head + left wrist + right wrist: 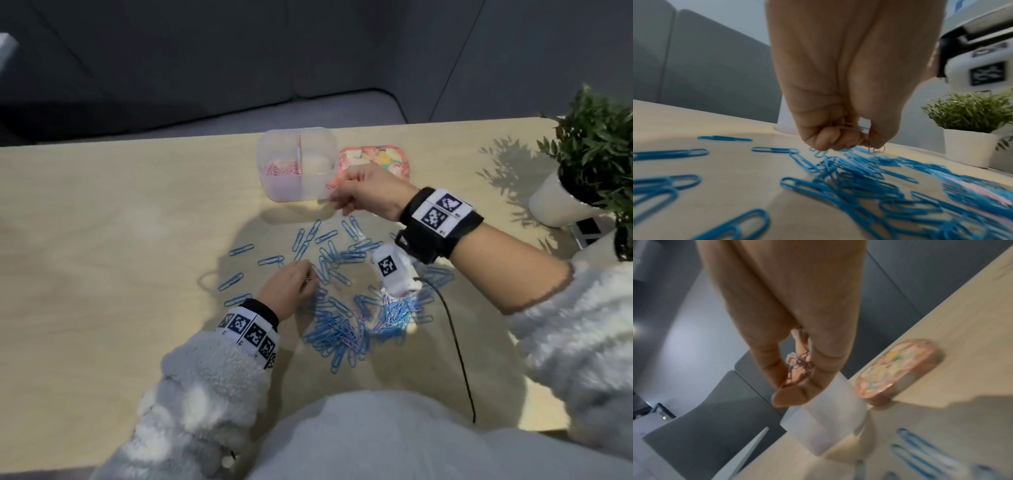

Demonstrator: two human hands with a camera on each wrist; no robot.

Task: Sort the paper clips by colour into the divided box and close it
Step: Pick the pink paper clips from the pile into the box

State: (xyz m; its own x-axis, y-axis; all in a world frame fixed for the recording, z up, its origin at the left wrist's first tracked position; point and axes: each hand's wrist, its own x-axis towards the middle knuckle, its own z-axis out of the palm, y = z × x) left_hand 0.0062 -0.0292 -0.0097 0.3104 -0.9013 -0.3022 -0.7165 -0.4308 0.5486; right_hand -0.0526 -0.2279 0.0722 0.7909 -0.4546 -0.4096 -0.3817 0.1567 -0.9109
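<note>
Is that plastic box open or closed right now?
Open: the divided box has no lid on, pink clips show inside, and its patterned lid lies beside it.

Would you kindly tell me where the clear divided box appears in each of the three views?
Head: the divided box sits top centre on the table, by the right hand.
Left wrist: only a pale sliver shows behind the left hand.
Right wrist: lower centre, under the fingertips.
Shared landmark: the blue paper clips on the table.

Head view: high, looking forward and down over the table (pixel 102 212). Wrist views: low, close, looking along the fingers. All three share the box (pixel 294 164) and clips (pixel 342 329).
</note>
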